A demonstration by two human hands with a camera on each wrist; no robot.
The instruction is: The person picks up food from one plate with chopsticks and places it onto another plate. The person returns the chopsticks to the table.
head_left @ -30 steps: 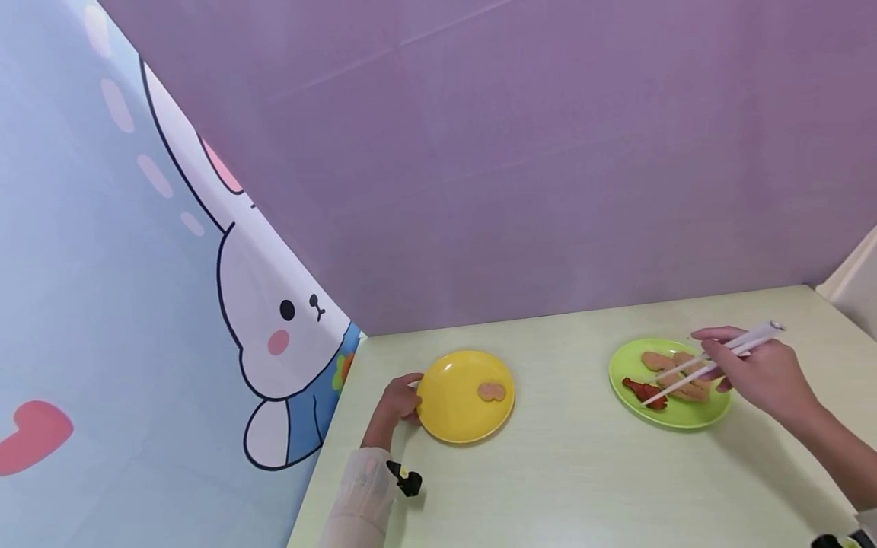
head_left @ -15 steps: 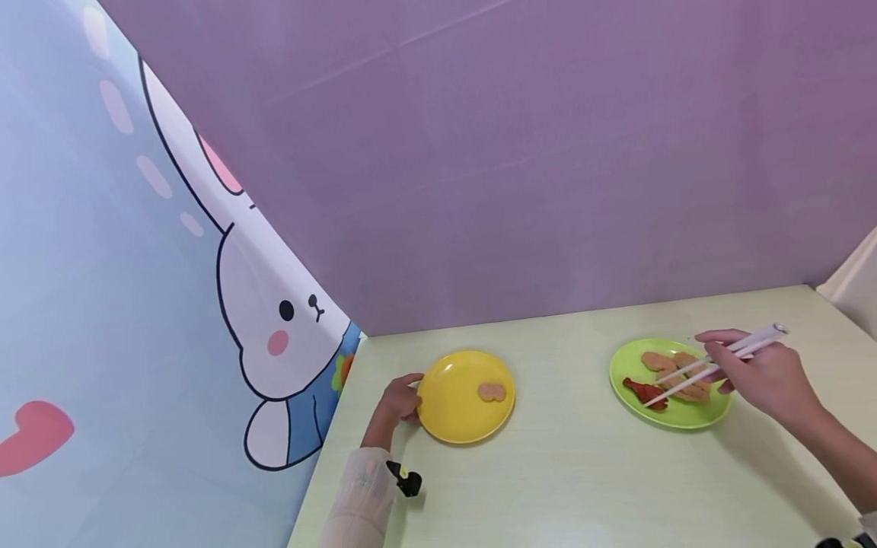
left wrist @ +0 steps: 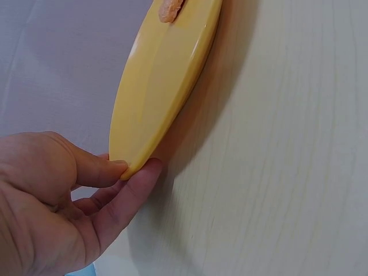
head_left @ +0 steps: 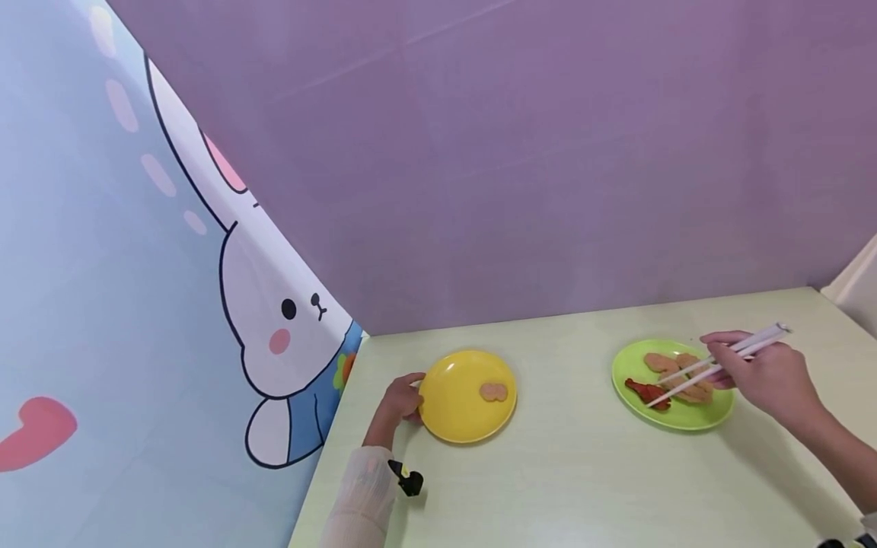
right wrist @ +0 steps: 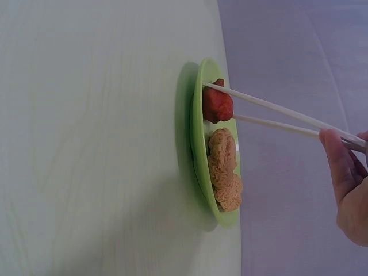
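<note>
My left hand (head_left: 397, 401) (left wrist: 75, 195) pinches the left rim of a yellow plate (head_left: 448, 411) (left wrist: 155, 98) between thumb and fingers. One tan food piece (head_left: 492, 392) (left wrist: 171, 8) lies on that plate. My right hand (head_left: 767, 377) (right wrist: 348, 178) holds white chopsticks (head_left: 712, 365) (right wrist: 276, 115) over a green plate (head_left: 712, 415) (right wrist: 198, 144). Their tips sit on either side of a red food piece (head_left: 646, 392) (right wrist: 217, 105). Several tan pieces (head_left: 674, 369) (right wrist: 221, 169) lie beside it on the green plate.
The plates sit on a pale green table (head_left: 569, 472). A purple wall (head_left: 514, 167) stands behind it, and a blue cloth with a cartoon rabbit (head_left: 274, 327) hangs at the left. A white object (head_left: 856, 285) is at the far right edge.
The chopstick tips shifted slightly over the green plate and now bracket the red piece. My left hand and the yellow plate have not moved.
</note>
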